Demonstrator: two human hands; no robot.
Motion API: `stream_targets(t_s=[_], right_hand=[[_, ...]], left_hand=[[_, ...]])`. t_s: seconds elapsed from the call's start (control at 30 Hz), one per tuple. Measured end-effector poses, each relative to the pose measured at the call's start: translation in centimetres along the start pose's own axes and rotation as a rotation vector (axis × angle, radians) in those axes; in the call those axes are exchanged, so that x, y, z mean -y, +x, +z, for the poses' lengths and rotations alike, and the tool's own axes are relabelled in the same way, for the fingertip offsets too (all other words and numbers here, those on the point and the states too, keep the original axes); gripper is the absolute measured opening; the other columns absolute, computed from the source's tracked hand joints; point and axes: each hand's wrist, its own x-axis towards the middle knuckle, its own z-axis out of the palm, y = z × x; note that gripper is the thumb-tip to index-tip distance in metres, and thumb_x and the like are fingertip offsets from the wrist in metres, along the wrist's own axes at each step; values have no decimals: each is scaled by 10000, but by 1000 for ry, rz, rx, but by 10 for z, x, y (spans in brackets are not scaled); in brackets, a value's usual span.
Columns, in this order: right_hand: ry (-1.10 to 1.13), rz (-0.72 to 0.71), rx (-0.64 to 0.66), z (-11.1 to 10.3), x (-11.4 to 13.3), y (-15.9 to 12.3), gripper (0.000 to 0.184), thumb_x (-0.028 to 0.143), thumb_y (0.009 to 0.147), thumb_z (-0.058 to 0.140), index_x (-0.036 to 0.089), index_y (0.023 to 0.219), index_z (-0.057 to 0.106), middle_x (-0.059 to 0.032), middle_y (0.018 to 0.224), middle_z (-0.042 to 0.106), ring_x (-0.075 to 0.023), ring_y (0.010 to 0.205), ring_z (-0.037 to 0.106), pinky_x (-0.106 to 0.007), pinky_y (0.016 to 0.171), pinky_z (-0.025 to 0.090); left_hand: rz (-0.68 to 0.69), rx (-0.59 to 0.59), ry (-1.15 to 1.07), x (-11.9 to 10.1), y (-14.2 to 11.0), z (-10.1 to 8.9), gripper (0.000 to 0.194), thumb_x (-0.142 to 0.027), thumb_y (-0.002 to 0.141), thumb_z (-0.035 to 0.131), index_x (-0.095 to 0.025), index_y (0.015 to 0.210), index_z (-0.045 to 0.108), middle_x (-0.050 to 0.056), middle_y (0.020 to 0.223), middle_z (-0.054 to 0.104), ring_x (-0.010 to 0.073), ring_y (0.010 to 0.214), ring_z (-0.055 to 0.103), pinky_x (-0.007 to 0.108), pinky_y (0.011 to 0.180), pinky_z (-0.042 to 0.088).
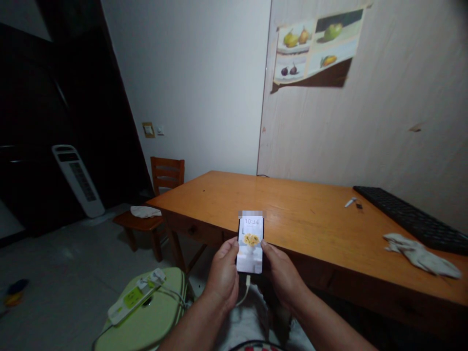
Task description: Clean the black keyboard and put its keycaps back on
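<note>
From my view, the bare left hand (pixel 224 274) and bare right hand (pixel 283 272) are partly curled around opposite edges of a black-edged smartphone (pixel 250 248) with a lit screen, thumbs along its sides. I see it upright in front of the table's near edge, a white cable (pixel 248 282) at its bottom. Left of my hands, a white-and-green power strip (pixel 133 298) lies on a pale green stool (pixel 155 319). The orange-brown wooden table (pixel 234 200) carries a long black keyboard (pixel 409 214) and a crumpled whitish cloth (pixel 422 256) at right. A brown wooden chair (pixel 168 170) stands near the pale wall (pixel 197 87).
</note>
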Motion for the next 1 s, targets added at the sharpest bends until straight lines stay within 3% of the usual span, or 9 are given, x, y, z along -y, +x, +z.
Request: stream_targets(t_s=[0.47,0.73,1.0], right_hand=[[-3,4,-16,-9,-9,3,564,638,809,666,184,1134,737,-93,1070,759,-296,1005,676,-385,831,516],[2,-22,8,-6,-3,-2,491,580,856,639,195,1142,744,-87,1085,754,-298,1046,652,-385,860,499],[-73,-53,-5,-9,-3,-3,413,522,894,595,215,1125,744,-65,1117,741,-274,990,651,-339,766,499]], left_hand=[[14,-5,9,4,4,0,479,-437,712,807,-135,1067,695,103,935,757,243,853,715,348,794,533],[6,5,-8,3,2,5,424,-404,757,765,-127,1067,683,109,947,751,247,886,711,328,777,529],[20,-7,-45,1,4,11,325,-340,774,739,-132,1016,680,90,921,752,240,908,707,320,799,523]])
